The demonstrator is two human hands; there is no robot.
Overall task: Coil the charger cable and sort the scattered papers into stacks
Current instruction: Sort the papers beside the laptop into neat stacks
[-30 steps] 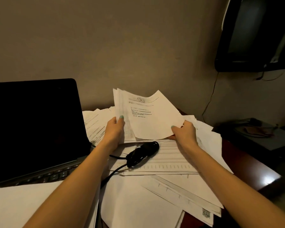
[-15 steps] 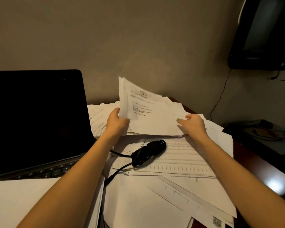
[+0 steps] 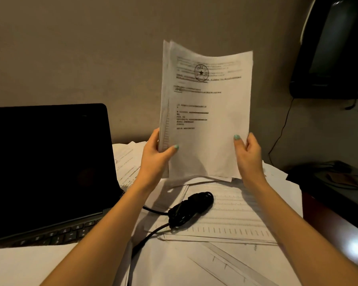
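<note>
Paper (image 3: 207, 145) between left hand (image 3: 153, 159), right hand (image 3: 249, 157)

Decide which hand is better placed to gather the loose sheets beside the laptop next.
Probably the left hand: it grips the held stack next to those loose sheets; the right hand holds the far edge.

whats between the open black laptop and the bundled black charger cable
In the head view, loose white printed papers lie there, with the person's left forearm crossing over them.

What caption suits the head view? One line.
A sheaf of papers held upright by left hand and right hand; charger cable lies bundled on loose sheets beside a laptop.
</note>
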